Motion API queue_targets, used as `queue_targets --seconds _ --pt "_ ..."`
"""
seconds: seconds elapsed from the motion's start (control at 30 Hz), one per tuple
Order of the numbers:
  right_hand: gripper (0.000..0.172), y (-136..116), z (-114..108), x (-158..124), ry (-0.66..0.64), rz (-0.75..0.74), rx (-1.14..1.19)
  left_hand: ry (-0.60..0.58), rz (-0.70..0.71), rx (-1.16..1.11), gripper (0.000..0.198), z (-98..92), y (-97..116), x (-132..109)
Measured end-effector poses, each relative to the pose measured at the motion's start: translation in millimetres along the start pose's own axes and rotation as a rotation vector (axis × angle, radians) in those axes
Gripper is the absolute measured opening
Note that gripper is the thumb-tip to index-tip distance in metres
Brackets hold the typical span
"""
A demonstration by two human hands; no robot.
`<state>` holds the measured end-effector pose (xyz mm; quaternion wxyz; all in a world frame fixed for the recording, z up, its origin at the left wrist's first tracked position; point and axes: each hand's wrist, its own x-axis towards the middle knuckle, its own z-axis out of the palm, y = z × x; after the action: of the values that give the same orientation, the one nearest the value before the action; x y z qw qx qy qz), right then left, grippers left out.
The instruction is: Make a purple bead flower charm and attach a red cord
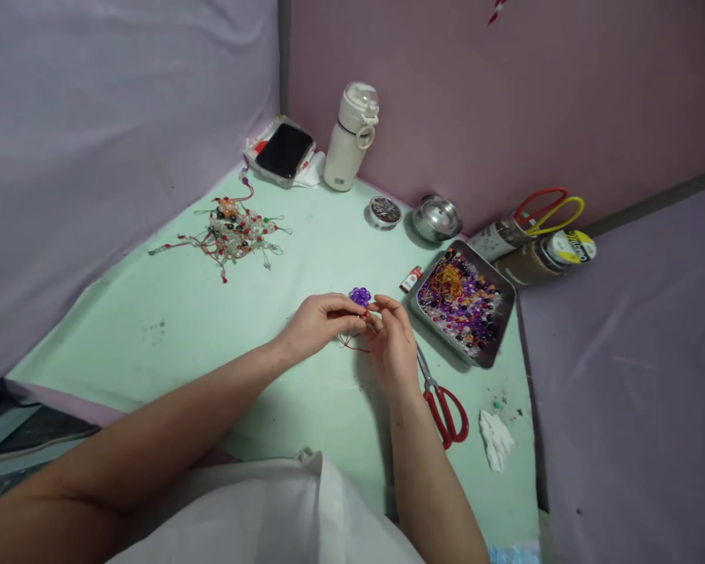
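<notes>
Over the middle of the table, my left hand pinches a purple beaded piece, shaped like a flower, near its lower edge. Thin red cord hangs in a loop under the fingers. My right hand faces it with curled fingers, its fingertips closed at the red cord just below the beads. Exactly how the cord runs between the fingers is too small to make out. Red-handled scissors lie partly behind my right wrist.
A metal tray of mixed beads stands at the right. Behind it are a steel bowl, a round tin, jars and a white bottle. Finished-looking beaded strings and a phone lie left; crumpled tissue lies right.
</notes>
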<state>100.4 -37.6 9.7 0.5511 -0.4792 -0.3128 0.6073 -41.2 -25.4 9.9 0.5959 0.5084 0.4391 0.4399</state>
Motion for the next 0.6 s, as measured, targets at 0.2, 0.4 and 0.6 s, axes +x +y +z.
queue_targets --seconds 0.2,0.4,0.6 --pt "0.014 -5.1 2.7 -2.2 0.043 -0.052 0.044 -0.015 -0.109 -0.042 0.023 2.4 1.1 0.8" --pt "0.016 -5.9 0.7 -4.0 0.037 -0.026 0.054 -0.026 -0.150 -0.080 0.024 2.9 -1.7 2.7" --pt "0.021 -7.8 -0.8 -3.0 0.007 0.076 0.059 -0.012 -0.143 -0.096 0.027 2.2 -4.3 4.4"
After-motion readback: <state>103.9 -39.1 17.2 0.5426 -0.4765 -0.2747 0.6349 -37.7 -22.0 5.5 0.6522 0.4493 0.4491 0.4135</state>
